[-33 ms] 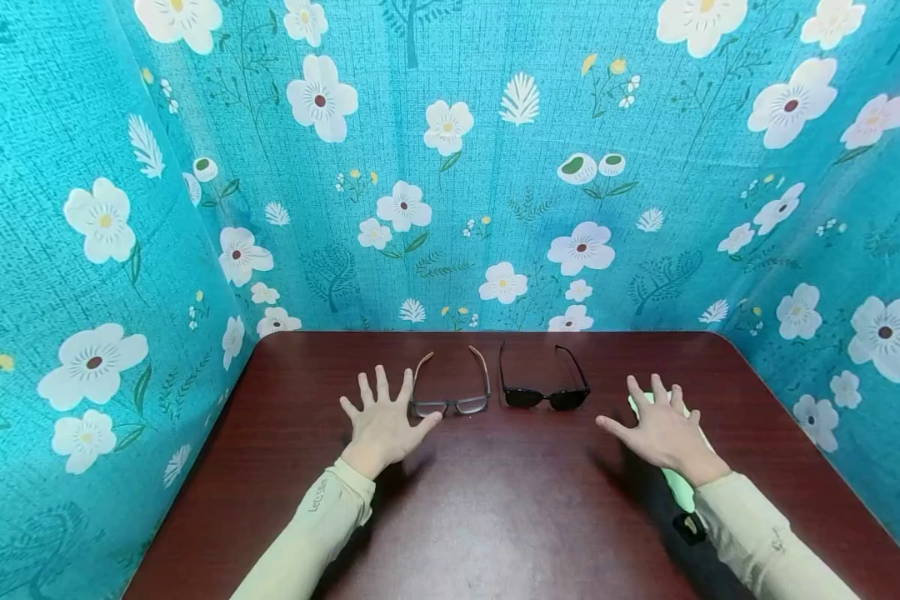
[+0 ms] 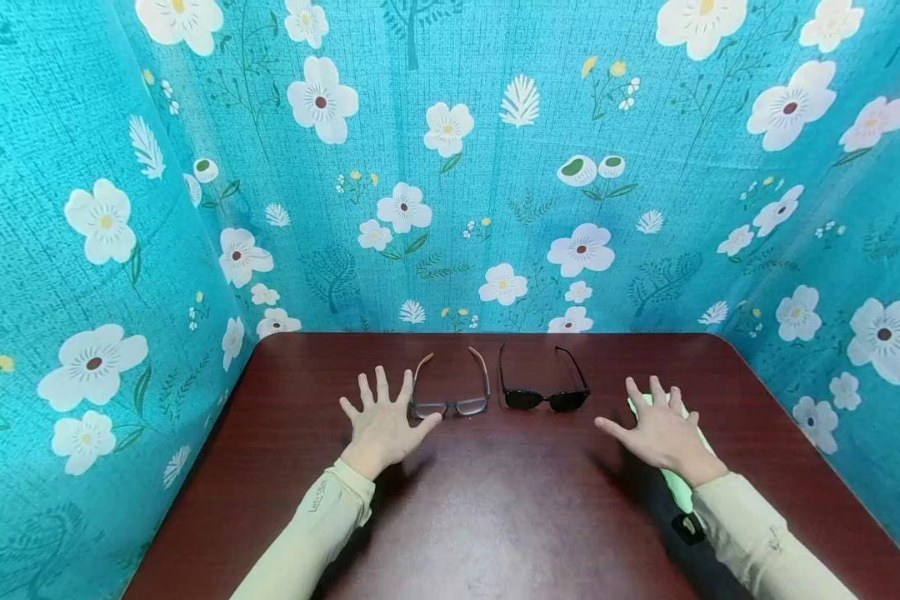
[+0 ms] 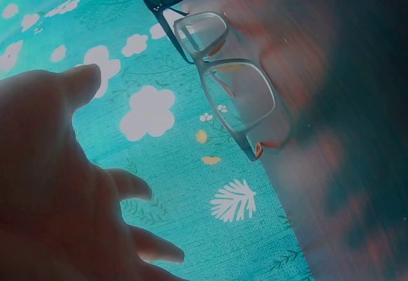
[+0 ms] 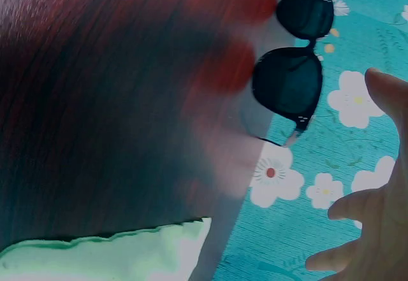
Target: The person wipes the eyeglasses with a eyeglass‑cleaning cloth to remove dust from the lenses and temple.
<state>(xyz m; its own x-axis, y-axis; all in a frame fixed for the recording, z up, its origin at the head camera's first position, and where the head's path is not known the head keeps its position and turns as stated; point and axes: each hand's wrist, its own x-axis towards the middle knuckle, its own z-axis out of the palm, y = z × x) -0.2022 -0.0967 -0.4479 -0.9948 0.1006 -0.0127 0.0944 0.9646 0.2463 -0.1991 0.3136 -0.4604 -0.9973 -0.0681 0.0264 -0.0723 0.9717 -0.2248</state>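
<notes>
My left hand (image 2: pixel 381 429) hovers over the table with fingers spread, holding nothing. Its thumb tip overlaps the near left lens of a pair of eyeglasses (image 2: pixel 471 406) in the head view. The eyeglasses have a grey front and tan temples, unfolded toward the back; the left wrist view shows their clear lenses (image 3: pixel 239 96). To their right lie black sunglasses (image 2: pixel 522 399), temples unfolded too, also in the right wrist view (image 4: pixel 290 83). My right hand (image 2: pixel 663 433), fingers spread and gripping nothing, is above a pale green cloth (image 2: pixel 678 489), hiding much of it.
A dark reddish-brown table (image 2: pixel 495 500) with rounded back corners carries these things. Turquoise curtains (image 2: pixel 450 217) with white flowers stand behind it and along both sides. A small black object (image 2: pixel 688 528) with a pale mark shows beside the right sleeve cuff.
</notes>
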